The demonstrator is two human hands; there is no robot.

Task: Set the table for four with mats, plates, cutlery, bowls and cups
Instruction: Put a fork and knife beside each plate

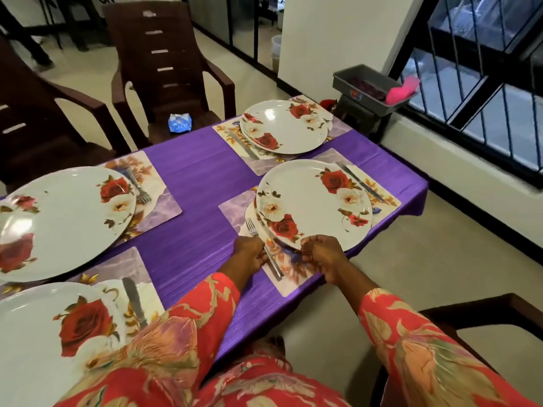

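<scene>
Four floral mats lie on the purple tablecloth (199,177), each bearing a white rose-patterned plate. The near right plate (314,204) has a fork (252,227) along its left side and a knife (363,182) on its right. My left hand (249,255) grips the fork's handle on the mat (291,274). My right hand (321,255) curls its fingers at this plate's near rim. The far plate (283,126) has cutlery (242,145) beside it. The left plate (58,221) has a fork (138,186), and the nearest plate (44,333) has a knife (135,301).
Brown plastic chairs (164,63) stand behind the table, one with a blue packet (179,122) on its seat. A grey tray (367,80) with a pink cloth (401,89) sits on a stool by the barred window. The table's right edge drops off near the plate.
</scene>
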